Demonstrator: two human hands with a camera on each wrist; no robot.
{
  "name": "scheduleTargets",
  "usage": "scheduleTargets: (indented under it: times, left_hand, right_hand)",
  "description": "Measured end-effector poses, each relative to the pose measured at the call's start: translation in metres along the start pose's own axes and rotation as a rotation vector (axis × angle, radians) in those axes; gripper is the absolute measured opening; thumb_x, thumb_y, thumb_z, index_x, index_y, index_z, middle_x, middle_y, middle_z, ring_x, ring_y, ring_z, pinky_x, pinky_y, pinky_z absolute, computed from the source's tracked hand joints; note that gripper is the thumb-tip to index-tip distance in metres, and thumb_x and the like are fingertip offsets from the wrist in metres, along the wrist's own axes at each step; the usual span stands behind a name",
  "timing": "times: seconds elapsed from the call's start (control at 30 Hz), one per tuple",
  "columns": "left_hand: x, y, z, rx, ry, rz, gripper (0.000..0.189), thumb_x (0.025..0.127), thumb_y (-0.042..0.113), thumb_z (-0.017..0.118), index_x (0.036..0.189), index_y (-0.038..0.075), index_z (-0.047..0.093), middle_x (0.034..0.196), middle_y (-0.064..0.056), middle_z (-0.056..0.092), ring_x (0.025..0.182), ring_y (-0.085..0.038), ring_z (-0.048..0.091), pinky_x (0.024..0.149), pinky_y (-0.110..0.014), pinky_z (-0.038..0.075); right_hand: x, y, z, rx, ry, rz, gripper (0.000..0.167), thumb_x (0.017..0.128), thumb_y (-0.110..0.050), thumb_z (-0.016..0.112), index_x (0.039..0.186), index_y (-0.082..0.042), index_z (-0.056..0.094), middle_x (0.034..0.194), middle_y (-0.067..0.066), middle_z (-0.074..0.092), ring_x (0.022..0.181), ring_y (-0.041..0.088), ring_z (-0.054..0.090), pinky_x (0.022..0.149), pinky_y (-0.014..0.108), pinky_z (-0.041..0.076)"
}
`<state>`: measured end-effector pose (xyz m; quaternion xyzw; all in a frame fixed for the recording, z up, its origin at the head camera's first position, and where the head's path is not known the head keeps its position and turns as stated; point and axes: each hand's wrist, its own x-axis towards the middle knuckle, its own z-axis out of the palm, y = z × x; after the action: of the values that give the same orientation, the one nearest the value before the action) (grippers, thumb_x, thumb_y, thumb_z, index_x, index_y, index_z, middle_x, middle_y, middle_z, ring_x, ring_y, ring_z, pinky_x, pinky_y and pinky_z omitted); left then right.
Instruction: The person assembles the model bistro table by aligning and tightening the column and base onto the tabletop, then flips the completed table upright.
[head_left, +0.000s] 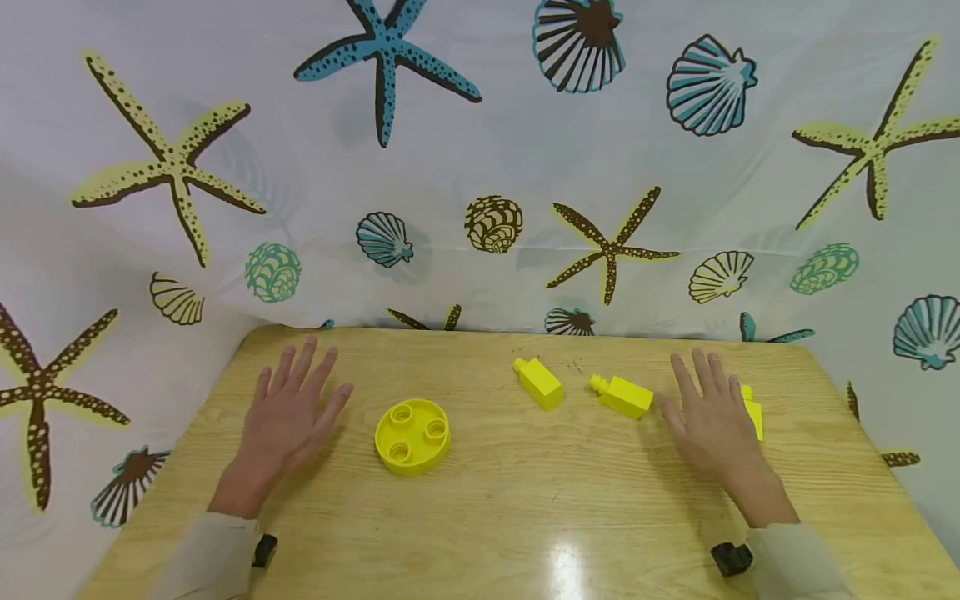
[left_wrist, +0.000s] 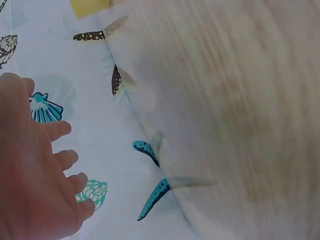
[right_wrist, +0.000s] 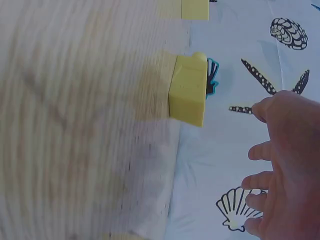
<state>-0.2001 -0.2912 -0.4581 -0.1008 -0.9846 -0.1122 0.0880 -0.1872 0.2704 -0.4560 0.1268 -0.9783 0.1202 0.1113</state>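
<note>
My left hand [head_left: 281, 421], fingers spread and holding nothing, is left of a round yellow base [head_left: 412, 458] with three ringed sockets on top. My right hand [head_left: 712, 421] is also empty with its fingers extended. It partly covers a yellow bottle-shaped block [head_left: 753, 414] at its right side. Just left of its thumb lies another yellow bottle-shaped block [head_left: 628, 397] with a ridged neck. A third such block [head_left: 542, 384] lies farther left, toward the back. In the right wrist view, a yellow block [right_wrist: 187, 97] shows beyond the thumb.
Everything lies on a light wooden table [head_left: 480, 525]. A white cloth [head_left: 465, 167] printed with starfish and shells hangs along the back and both sides. Small dark specks [head_left: 575, 365] dot the wood between two of the blocks.
</note>
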Motion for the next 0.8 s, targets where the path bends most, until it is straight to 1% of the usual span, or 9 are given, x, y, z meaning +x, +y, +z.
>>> scheduleTargets:
  times: [0.1,0.23,0.37,0.5,0.63,0.73,0.8]
  left_hand:
    - [-0.001,0.005,0.004,-0.002,0.012,0.006,0.072,0.108,0.056,0.032,0.163,0.009,0.026,0.17,-0.02,0.009,0.154,-0.046,0.003,0.12,-0.071,0.003]
    - [-0.005,0.016,0.009,0.002,0.026,0.008,0.073,0.107,0.057,0.037,0.161,0.008,0.032,0.169,-0.02,0.014,0.153,-0.047,0.009,0.119,-0.071,0.006]
    - [-0.008,0.03,0.012,-0.001,0.006,0.003,0.074,0.106,0.059,0.039,0.16,0.008,0.034,0.168,-0.021,0.018,0.152,-0.047,0.014,0.119,-0.071,0.01]
    - [-0.011,0.047,0.017,-0.028,-0.029,0.005,0.075,0.106,0.06,0.038,0.16,0.008,0.034,0.166,-0.024,0.024,0.149,-0.049,0.021,0.118,-0.072,0.015]
    - [-0.013,0.064,0.023,-0.066,-0.049,0.017,0.077,0.105,0.063,0.039,0.16,0.009,0.037,0.161,-0.026,0.032,0.143,-0.05,0.034,0.113,-0.071,0.028]
    - [-0.014,0.075,0.027,-0.114,-0.062,0.025,0.078,0.104,0.064,0.041,0.159,0.009,0.038,0.156,-0.026,0.038,0.137,-0.05,0.041,0.106,-0.069,0.04]
    - [-0.013,0.081,0.029,-0.169,-0.089,0.013,0.083,0.102,0.068,0.042,0.16,0.009,0.037,0.154,-0.026,0.039,0.133,-0.048,0.044,0.103,-0.067,0.044]
  right_hand:
    - [0.002,-0.009,0.005,-0.006,-0.01,-0.002,0.067,0.109,-0.039,0.046,0.161,-0.001,0.026,0.164,0.032,0.018,0.151,0.051,0.013,0.118,0.072,0.014]
    - [0.008,-0.023,0.013,-0.008,-0.031,-0.01,0.069,0.109,-0.041,0.047,0.162,-0.003,0.026,0.165,0.03,0.018,0.152,0.05,0.013,0.119,0.071,0.014]
    - [0.014,-0.037,0.022,0.018,-0.037,-0.021,0.07,0.108,-0.042,0.049,0.162,-0.003,0.027,0.164,0.03,0.021,0.152,0.049,0.015,0.12,0.069,0.015]
    - [0.021,-0.052,0.03,0.054,-0.007,-0.046,0.069,0.106,-0.04,0.055,0.159,-0.002,0.032,0.16,0.031,0.028,0.15,0.049,0.022,0.12,0.068,0.018]
    - [0.029,-0.069,0.036,0.092,0.044,-0.072,0.069,0.103,-0.04,0.061,0.156,-0.002,0.039,0.155,0.029,0.037,0.144,0.047,0.033,0.118,0.064,0.029]
    - [0.036,-0.08,0.042,0.144,0.077,-0.081,0.067,0.101,-0.039,0.065,0.154,-0.002,0.043,0.15,0.028,0.043,0.138,0.045,0.041,0.111,0.061,0.041]
    - [0.039,-0.087,0.045,0.191,0.099,-0.087,0.065,0.1,-0.036,0.068,0.151,-0.002,0.046,0.146,0.027,0.047,0.133,0.044,0.045,0.105,0.059,0.048]
